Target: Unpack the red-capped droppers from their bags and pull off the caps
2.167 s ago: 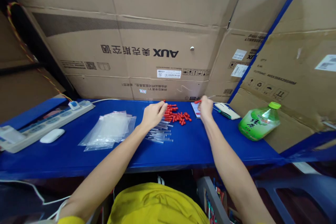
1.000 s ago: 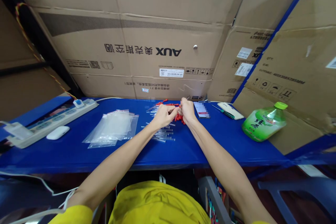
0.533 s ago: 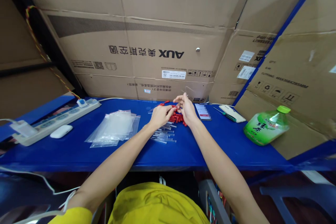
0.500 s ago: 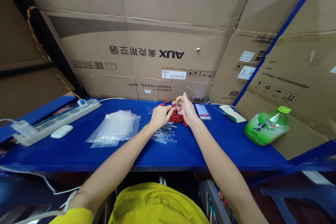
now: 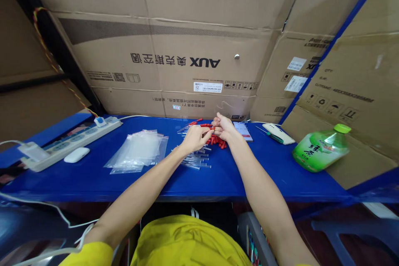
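Over the middle of the blue table my left hand and my right hand meet, thumbs and fingers drawn together. Whatever sits between the fingertips is small and mostly covered, so I cannot name it. Just under and beside my right hand lies a heap of small red rubber caps. Several thin clear tubes are strewn below my left hand. Beyond that hand, a clear tube with a red cap on its end lies near the back of the table.
Left of the hands is a stack of clear zip bags. A white earbud case and a power strip stand farther left. To the right are a phone, a green screwdriver and a green tea bottle. Cardboard walls the back.
My right hand's fingers have curled in and come closer to my left fingertips. The left hand has shifted slightly right. The whole view has moved a little.
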### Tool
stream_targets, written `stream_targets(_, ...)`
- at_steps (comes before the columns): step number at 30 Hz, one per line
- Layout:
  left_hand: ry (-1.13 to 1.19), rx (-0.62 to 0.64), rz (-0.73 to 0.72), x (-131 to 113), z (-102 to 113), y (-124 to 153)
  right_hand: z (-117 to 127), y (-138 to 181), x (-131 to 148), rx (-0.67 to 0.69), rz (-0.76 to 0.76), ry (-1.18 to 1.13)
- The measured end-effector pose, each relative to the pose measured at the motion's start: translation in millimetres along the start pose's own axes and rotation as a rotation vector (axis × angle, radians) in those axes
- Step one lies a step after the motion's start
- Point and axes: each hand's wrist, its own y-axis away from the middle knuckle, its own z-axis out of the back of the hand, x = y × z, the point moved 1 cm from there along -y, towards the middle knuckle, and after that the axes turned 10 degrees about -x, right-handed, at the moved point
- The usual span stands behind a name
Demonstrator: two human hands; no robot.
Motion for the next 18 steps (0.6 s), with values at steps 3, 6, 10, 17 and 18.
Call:
stream_targets(3, 0.038, -0.008, 0.0, -4, 6, 2, 11, -4, 9, -0.007, 0.035, -0.023)
stream_targets(6, 0.09, -0.008, -0.001, -7, 19, 9, 44, -8, 35, -0.235, 0.223, -0.074)
stream_targets(10, 0.119, -0.135, 0.135, -5, 32, 14, 78, -5, 61, -0.329, 0.506, -0.075)
stream_targets(17, -0.033, -0.268, 0.277, 3, 18, 13, 22, -3, 9, -0.005, 0.591, 0.21)
stream_targets(18, -0.042, -0.323, 0.318, 6, 18, 14, 16, -3, -1, 0.035, 0.612, 0.282)
